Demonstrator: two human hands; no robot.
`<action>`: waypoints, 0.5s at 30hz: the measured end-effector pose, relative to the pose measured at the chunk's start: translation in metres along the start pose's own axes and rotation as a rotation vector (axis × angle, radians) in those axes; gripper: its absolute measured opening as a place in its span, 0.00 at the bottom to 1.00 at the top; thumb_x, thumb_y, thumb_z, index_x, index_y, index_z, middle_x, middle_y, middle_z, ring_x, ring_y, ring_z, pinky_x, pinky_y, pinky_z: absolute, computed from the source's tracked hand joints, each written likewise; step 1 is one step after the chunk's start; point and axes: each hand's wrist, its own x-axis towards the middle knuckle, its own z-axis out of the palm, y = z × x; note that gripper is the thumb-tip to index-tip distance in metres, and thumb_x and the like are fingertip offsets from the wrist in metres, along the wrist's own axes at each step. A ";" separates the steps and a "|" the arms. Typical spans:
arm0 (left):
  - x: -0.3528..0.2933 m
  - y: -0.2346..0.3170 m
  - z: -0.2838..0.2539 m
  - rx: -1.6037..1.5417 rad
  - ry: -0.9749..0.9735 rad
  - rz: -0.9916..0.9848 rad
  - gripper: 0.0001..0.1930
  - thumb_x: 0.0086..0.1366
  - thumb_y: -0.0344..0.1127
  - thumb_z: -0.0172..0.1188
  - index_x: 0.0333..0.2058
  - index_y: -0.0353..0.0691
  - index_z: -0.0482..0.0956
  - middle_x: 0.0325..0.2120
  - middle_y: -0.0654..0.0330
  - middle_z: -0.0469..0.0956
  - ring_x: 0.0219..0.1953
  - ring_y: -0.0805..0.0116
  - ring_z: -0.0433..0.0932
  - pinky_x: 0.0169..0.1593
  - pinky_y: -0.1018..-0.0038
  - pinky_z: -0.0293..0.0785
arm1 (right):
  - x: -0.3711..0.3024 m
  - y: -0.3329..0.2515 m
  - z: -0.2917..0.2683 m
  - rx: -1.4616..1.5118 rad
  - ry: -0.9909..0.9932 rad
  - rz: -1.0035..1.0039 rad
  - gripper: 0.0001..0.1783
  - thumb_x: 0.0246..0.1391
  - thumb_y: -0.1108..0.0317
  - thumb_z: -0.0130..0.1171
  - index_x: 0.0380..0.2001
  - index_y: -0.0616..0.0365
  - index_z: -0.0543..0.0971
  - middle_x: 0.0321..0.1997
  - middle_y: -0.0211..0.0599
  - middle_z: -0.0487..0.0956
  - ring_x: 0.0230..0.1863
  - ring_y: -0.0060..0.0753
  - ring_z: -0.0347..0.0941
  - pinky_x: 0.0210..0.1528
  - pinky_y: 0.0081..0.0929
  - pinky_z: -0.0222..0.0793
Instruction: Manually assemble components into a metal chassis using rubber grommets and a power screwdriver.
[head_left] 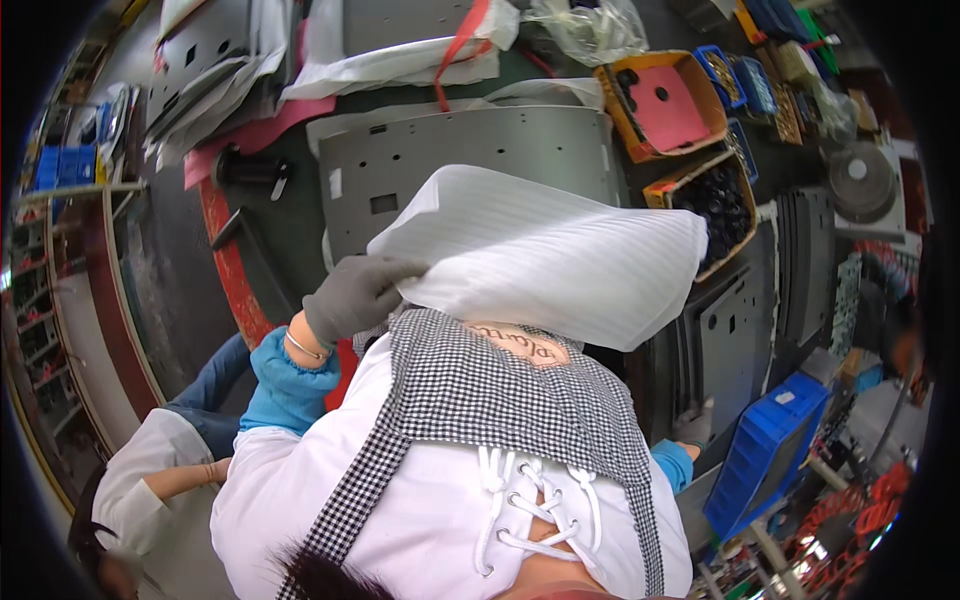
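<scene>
My left hand (350, 297), in a grey glove, is closed on the left edge of a white foam sheet (560, 255). The sheet spreads in front of my apron and covers the near part of a grey metal panel (480, 145) lying on the bench. Holes and a rectangular cutout show in that panel's uncovered part. Low on the right, my right hand (692, 425), also gloved in grey, reaches to the near end of a dark grey panel (735, 335) in a stack. Its fingers are small and partly hidden, so their grip is unclear.
Right of the bench panel stand a box with a pink sheet (665, 105) and a box of black parts (715, 205). A blue crate (765, 455) is beyond my right hand. A black cylindrical part (245, 168) lies left. Another person (160, 470) sits at lower left.
</scene>
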 end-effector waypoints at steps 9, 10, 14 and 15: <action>-0.045 0.004 0.033 -0.146 -0.183 -0.610 0.22 0.66 0.40 0.53 0.56 0.46 0.81 0.44 0.47 0.84 0.46 0.50 0.83 0.54 0.62 0.77 | -0.237 -0.145 0.212 -0.332 -0.692 -0.901 0.25 0.59 0.65 0.57 0.57 0.67 0.78 0.34 0.27 0.74 0.33 0.18 0.68 0.34 0.21 0.65; -0.044 0.001 0.036 -0.170 -0.186 -0.620 0.22 0.66 0.40 0.53 0.57 0.46 0.80 0.44 0.47 0.84 0.46 0.50 0.83 0.54 0.62 0.76 | -0.286 -0.131 0.242 -0.427 -0.763 -0.999 0.27 0.56 0.69 0.54 0.60 0.66 0.76 0.32 0.23 0.72 0.32 0.12 0.65 0.33 0.16 0.62; -0.068 -0.008 0.056 -0.160 -0.139 -0.639 0.22 0.68 0.42 0.52 0.58 0.47 0.79 0.46 0.46 0.83 0.49 0.47 0.81 0.55 0.60 0.75 | -0.352 -0.072 0.331 -1.046 -1.445 -1.068 0.28 0.59 0.62 0.58 0.62 0.61 0.76 0.31 0.43 0.80 0.32 0.30 0.76 0.37 0.30 0.71; -0.075 -0.013 0.062 -0.168 -0.108 -0.635 0.22 0.68 0.44 0.52 0.59 0.47 0.79 0.48 0.45 0.82 0.50 0.47 0.81 0.55 0.60 0.75 | -0.355 -0.057 0.341 -1.290 -1.507 -1.046 0.27 0.61 0.59 0.59 0.61 0.60 0.77 0.34 0.49 0.82 0.36 0.34 0.80 0.42 0.33 0.74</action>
